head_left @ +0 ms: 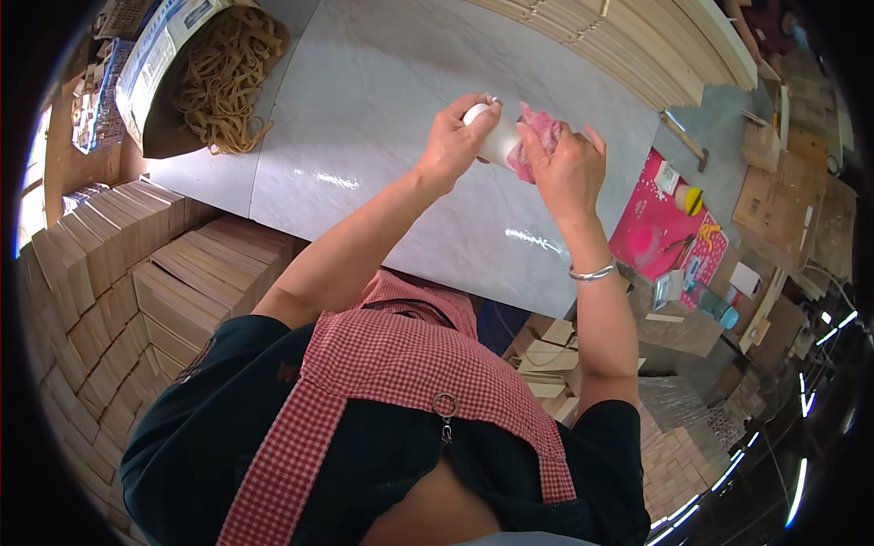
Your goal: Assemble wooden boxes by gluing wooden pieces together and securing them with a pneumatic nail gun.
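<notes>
Above the grey marbled tabletop [382, 182], my left hand [451, 146] grips one end of a smooth white cylinder, perhaps a bottle [498, 144]. The cylinder lies tilted between my two hands. Around its other end, my right hand [572, 173] holds a crumpled pink cloth [544, 130], with the fingers pressing it against the white surface. The cloth hides that end, so I cannot tell its shape. A silver bangle [594, 272] circles my right wrist.
An open sack [150, 82] full of tan elastic-looking bands [228, 77] stands at the far left. Light wooden strips [628, 36] lie along the far edge. A hammer [685, 141] and a yellow-centred tape roll [689, 200] are at right. Stacked wooden pieces [109, 246] fill the left.
</notes>
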`<act>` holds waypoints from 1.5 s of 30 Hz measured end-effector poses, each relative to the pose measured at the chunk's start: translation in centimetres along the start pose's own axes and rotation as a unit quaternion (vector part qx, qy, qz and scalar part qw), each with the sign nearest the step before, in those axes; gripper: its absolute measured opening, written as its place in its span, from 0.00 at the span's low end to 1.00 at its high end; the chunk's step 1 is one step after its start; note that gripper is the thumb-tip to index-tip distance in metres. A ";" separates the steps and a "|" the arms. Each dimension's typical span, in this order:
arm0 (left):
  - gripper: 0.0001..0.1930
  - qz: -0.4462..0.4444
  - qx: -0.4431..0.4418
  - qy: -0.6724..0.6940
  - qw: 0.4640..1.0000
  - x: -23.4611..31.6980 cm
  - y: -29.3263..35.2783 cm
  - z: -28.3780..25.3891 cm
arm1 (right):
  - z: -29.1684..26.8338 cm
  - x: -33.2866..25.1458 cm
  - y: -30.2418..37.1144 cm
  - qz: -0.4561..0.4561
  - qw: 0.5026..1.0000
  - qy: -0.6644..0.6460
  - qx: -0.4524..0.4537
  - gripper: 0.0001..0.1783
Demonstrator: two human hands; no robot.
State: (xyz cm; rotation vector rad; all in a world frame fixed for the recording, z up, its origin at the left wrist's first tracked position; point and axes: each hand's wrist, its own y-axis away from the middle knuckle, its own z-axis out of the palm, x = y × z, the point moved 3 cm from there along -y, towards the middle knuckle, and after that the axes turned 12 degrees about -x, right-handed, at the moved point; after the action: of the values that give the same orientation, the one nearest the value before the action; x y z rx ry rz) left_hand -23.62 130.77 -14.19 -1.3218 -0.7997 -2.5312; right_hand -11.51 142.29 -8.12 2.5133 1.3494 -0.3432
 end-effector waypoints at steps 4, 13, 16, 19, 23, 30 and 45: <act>0.16 0.008 -0.038 -0.030 0.999 -0.6 0.8 -0.7 | 0.0 1.1 -0.2 0.096 0.981 -0.163 -0.036 0.18; 0.18 -0.033 -0.297 -0.168 0.939 -0.9 2.2 1.0 | 1.3 1.1 -1.1 -0.097 0.970 -0.213 -0.064 0.15; 0.23 -0.095 -0.297 0.008 0.950 -2.3 2.9 2.0 | 2.1 2.1 -0.6 -0.018 0.947 -0.317 -0.050 0.15; 0.27 -0.112 -0.302 0.063 0.944 -3.3 3.4 2.3 | 4.0 5.6 1.1 0.059 0.942 -0.328 -0.033 0.16; 0.35 -0.107 -0.308 0.086 0.942 -4.3 5.2 0.1 | 9.5 15.4 7.2 0.247 0.942 -0.226 -0.004 0.20; 0.34 -0.168 -0.223 0.260 0.924 -4.1 7.7 -5.3 | 17.8 6.9 7.4 0.058 0.975 0.032 0.210 0.22; 0.30 -0.184 -0.173 0.411 0.876 -3.4 8.3 -6.4 | 14.0 14.6 21.2 0.215 0.968 0.047 0.122 0.27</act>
State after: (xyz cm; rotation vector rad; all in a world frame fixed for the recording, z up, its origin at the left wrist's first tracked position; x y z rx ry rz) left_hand -22.97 120.11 -16.71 -0.0153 -0.4328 -3.2046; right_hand 13.03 137.60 -23.44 2.9663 0.7895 -0.3149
